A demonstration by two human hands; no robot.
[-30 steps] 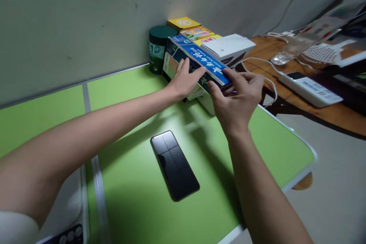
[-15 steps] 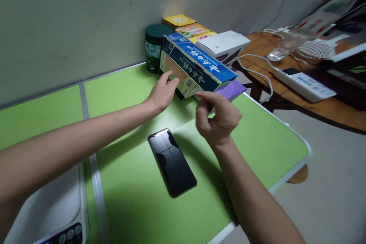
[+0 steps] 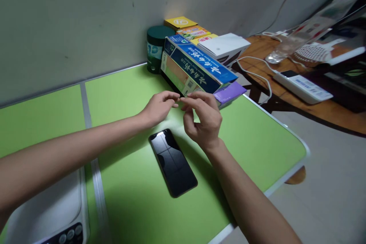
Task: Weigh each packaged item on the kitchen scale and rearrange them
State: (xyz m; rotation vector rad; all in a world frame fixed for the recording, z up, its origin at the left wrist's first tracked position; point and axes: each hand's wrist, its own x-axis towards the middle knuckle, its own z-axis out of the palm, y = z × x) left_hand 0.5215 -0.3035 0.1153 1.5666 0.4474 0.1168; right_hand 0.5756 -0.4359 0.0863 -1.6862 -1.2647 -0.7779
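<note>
While the blue box (image 3: pixel 204 56) already sits stacked, the phone (image 3: pixel 173 164) lies apart, left hand (image 3: pixel 158 108) and right hand (image 3: pixel 206 120) loosely spread, seemingly empty.

The person's left forearm (image 3: pixel 94 143) is bare and slender, tapering smoothly to a narrow wrist; the right forearm (image 3: pixel 246 194), bare too, widens away from its wrist; the left hand (image 3: pixel 156 109) and right hand (image 3: pixel 204 122) are bare, with slim fingers (image 3: pixel 201 103); the fingernails are too small to make out.
</note>
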